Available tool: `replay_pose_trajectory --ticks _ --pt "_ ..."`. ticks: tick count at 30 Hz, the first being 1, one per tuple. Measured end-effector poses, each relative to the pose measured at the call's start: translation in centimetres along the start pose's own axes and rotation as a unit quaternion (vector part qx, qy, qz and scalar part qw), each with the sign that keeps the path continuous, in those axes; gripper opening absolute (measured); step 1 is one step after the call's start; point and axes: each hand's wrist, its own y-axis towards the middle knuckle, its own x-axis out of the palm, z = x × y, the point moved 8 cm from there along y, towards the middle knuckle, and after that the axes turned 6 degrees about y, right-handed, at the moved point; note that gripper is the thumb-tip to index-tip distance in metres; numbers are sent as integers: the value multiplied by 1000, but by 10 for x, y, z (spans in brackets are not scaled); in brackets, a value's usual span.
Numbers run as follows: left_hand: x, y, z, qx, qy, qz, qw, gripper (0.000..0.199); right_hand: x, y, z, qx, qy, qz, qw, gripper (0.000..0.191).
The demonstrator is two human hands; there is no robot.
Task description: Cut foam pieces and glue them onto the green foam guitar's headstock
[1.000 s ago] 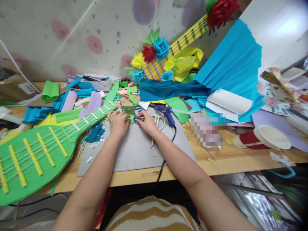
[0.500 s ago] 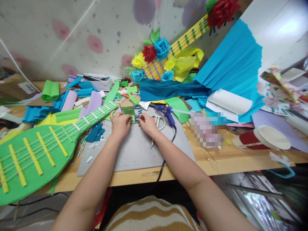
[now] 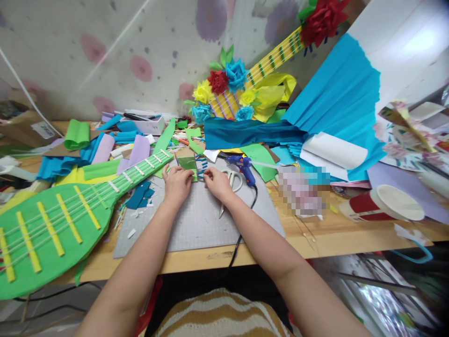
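A small green paper-covered piece (image 3: 187,163) stands at the far part of the grey cutting mat (image 3: 199,229). My left hand (image 3: 177,185) is closed on its near edge, thumb and fingertips together. Just right of it my right hand (image 3: 218,184) is pinched shut beside several small blue paper rolls (image 3: 201,164); what its fingertips hold is too small to make out. White-handled scissors (image 3: 237,181) lie partly under my right wrist. Behind them rests a blue glue gun (image 3: 242,167) with its glue stick pointing right.
A green paper lute (image 3: 56,220) lies on the left. A flower-covered yellow instrument (image 3: 270,61) leans at the back. Blue crepe paper (image 3: 340,98) spreads on the right, near a paper cup (image 3: 382,203). The glue gun's black cord (image 3: 242,238) runs over the table's front edge.
Both hands stay almost in place, with only slight finger movement. The whole view has shifted very slightly.
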Motion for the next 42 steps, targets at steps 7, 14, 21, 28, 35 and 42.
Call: replay_pose_trajectory --ticks 7,14,21,28,35,42 --pt "-21 -3 -12 -30 6 52 998 18 -8 -2 3 13 -6 10 1000 16" --pt "-34 -6 -28 -47 9 68 997 20 -7 -1 4 8 -6 2 1000 14" --pt "-36 -15 -48 -156 -166 135 964 28 -7 -2 4 4 -13 -3 1000 16" --pt "-35 -7 -100 -250 -225 133 932 38 -9 -4 -6 -6 -87 -8 996 22" --pt "9 -1 -99 -211 -374 -34 902 42 -14 -2 -8 -5 -154 5 988 26" --pt "-18 -17 -98 -224 -304 52 925 31 -3 20 -21 -62 -263 -44 962 29"
